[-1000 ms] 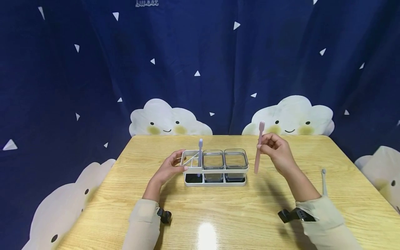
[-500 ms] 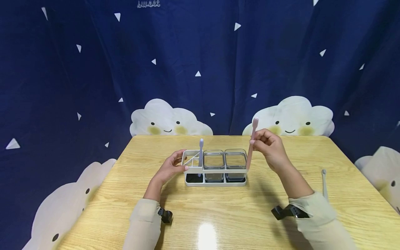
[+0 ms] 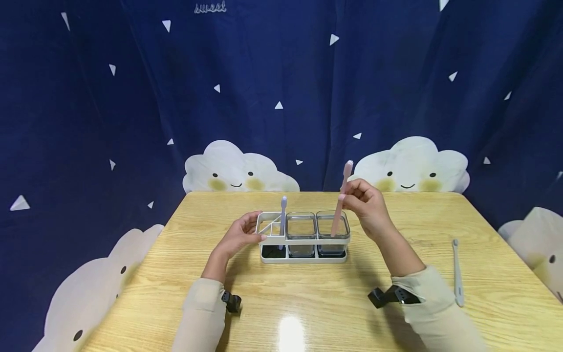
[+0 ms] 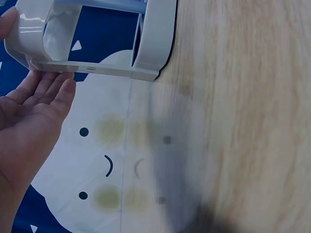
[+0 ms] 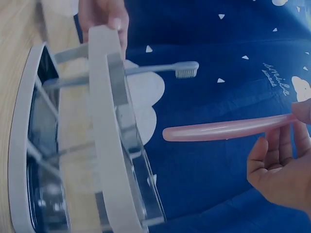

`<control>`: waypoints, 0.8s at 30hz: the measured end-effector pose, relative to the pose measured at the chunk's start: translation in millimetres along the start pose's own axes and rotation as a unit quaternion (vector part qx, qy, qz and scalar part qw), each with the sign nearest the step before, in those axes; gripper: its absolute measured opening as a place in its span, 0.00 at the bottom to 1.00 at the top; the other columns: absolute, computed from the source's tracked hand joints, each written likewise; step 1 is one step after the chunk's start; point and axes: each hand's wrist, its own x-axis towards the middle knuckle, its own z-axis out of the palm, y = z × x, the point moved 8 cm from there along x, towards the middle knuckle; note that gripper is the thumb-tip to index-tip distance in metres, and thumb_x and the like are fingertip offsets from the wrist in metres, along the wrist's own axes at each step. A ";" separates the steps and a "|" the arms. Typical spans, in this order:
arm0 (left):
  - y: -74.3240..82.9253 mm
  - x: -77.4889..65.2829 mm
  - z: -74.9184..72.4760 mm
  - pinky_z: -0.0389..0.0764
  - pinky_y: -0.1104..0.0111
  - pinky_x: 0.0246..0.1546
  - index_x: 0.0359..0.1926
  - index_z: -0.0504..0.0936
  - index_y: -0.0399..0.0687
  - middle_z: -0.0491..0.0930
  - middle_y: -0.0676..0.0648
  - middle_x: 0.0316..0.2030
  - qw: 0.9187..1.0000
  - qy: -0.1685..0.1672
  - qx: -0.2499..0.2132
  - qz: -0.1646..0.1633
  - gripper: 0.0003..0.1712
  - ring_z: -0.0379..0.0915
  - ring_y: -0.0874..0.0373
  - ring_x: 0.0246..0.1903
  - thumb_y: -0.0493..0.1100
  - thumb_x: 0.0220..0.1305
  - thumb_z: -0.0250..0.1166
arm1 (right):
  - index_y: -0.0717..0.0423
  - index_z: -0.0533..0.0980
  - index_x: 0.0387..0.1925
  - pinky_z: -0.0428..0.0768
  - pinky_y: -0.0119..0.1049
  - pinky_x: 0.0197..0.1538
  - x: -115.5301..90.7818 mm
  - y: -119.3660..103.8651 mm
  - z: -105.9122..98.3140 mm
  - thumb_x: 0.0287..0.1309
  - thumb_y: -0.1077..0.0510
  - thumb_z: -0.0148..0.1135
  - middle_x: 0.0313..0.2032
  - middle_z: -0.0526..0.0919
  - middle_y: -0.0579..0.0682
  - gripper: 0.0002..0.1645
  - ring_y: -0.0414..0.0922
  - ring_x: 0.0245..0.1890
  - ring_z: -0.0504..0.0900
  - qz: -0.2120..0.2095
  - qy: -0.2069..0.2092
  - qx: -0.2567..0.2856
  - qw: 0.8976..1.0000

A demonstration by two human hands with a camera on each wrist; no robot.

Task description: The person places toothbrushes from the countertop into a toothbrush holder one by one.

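A white toothbrush holder (image 3: 308,241) stands on the table with two clear square cups (image 3: 301,237) in its middle and right bays. My left hand (image 3: 237,237) holds its left end, thumb on the front rail and fingers round the back. In the divided left bay a lilac toothbrush (image 3: 282,217) stands upright, bristles up. Between thumb and fingers, my right hand (image 3: 368,208) pinches a pink toothbrush (image 3: 339,208) near its upper part, bristle end up. Its handle (image 5: 218,131) hangs tilted, the lower tip overlapping the right cup in the head view and just above the holder in the right wrist view.
A grey toothbrush (image 3: 458,276) lies on the wooden table (image 3: 325,303) to the right, beyond the right forearm. Behind the table hangs a dark blue curtain (image 3: 272,63) with white triangles and clouds. Each wrist wears a black camera (image 3: 231,302) on a strap.
My right hand has moved left with the pink toothbrush, from beside the holder to over its right cup. The grey toothbrush shows fully now. My left hand and the holder stay put.
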 end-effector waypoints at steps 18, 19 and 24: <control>-18.8 10.4 -9.1 0.61 0.62 0.60 0.64 0.60 0.32 0.65 0.29 0.57 1.000 0.017 0.009 0.006 0.42 0.63 0.42 0.56 0.26 0.47 0.67 | 0.56 0.73 0.30 0.79 0.33 0.37 6.8 20.0 27.5 0.55 0.76 0.54 0.28 0.73 0.50 0.12 0.41 0.29 0.74 0.008 0.019 0.037 0.999; -19.2 10.7 -9.2 0.61 0.62 0.60 0.65 0.60 0.32 0.65 0.30 0.57 1.000 0.017 0.008 0.004 0.42 0.63 0.42 0.57 0.26 0.48 0.67 | 0.56 0.73 0.30 0.79 0.33 0.37 7.2 21.3 28.8 0.55 0.75 0.54 0.28 0.73 0.50 0.12 0.41 0.29 0.74 0.009 0.018 0.036 0.999; -17.7 10.1 -9.0 0.59 0.61 0.61 0.66 0.57 0.32 0.64 0.33 0.59 1.000 0.007 -0.004 0.001 0.44 0.59 0.40 0.60 0.24 0.49 0.66 | 0.55 0.74 0.30 0.79 0.32 0.37 9.9 27.4 36.4 0.55 0.75 0.55 0.28 0.74 0.50 0.12 0.41 0.29 0.75 0.016 0.016 0.034 0.999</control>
